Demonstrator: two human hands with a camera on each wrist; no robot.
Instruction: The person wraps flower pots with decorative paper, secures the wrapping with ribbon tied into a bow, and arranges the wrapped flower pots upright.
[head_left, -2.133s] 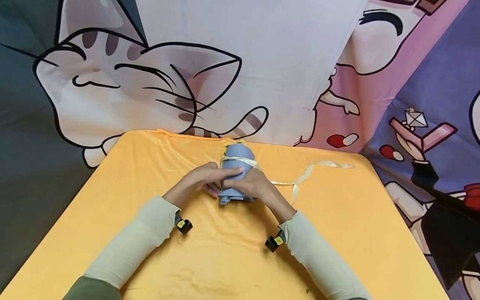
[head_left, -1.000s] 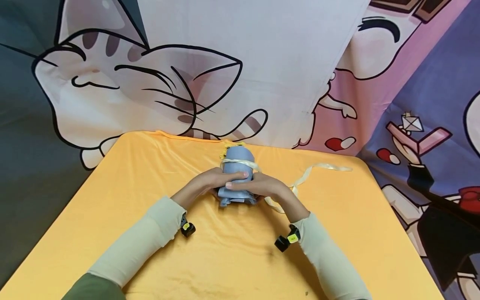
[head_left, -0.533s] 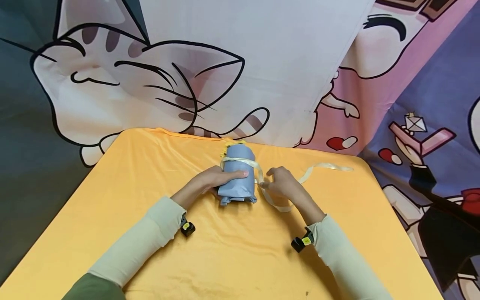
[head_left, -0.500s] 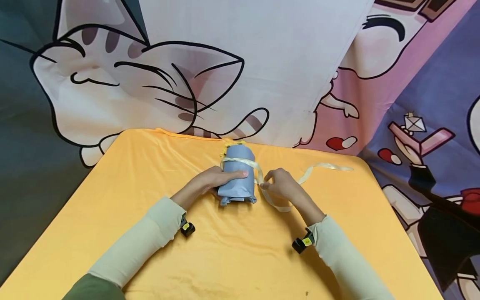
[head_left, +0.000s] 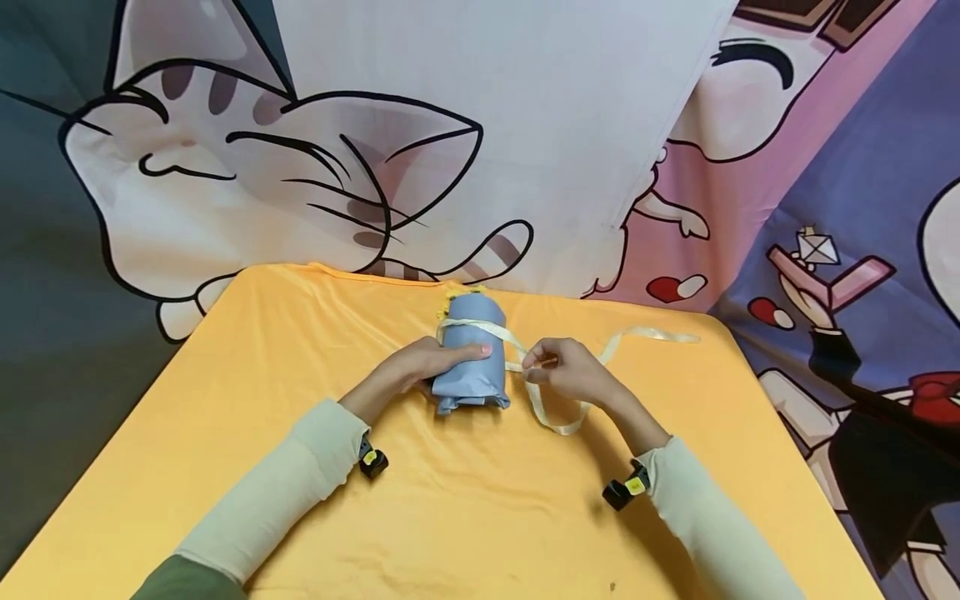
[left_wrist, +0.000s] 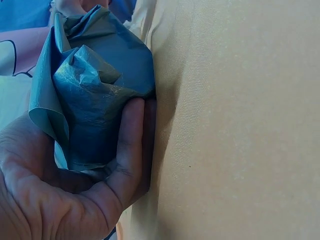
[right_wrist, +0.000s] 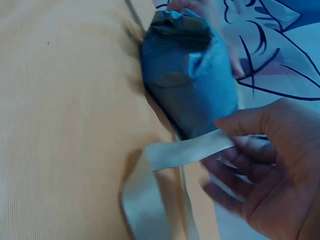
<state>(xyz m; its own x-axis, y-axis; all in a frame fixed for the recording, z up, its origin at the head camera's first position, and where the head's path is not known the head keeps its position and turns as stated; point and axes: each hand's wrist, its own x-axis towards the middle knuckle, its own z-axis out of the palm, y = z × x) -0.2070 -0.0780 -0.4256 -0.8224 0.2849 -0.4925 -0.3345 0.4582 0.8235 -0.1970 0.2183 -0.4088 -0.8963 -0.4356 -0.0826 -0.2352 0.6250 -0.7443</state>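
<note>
A small bouquet wrapped in blue paper [head_left: 471, 383] lies on the yellow cloth, with yellow flowers [head_left: 442, 312] peeking out at its far end. My left hand [head_left: 429, 360] grips it from the left, thumb across the top; in the left wrist view, fingers curl round the crumpled paper end [left_wrist: 90, 75]. A cream ribbon [head_left: 480, 323] runs across the wrap toward the right. Just right of the bouquet, my right hand [head_left: 576, 371] pinches this ribbon between thumb and fingertip, as the right wrist view shows, with a loose length [right_wrist: 185, 151] drooping from the pinch.
The ribbon's free tail [head_left: 652, 333] trails over the cloth to the back right. Beneath everything is a table under a yellow cloth [head_left: 420, 517]. Behind its far edge hangs a printed backdrop [head_left: 585, 150] with a cartoon cat.
My right hand has let go of the bouquet, moved right and taken the ribbon between its fingers, drawing it straighter off the wrap. My left hand keeps its hold on the bouquet.
</note>
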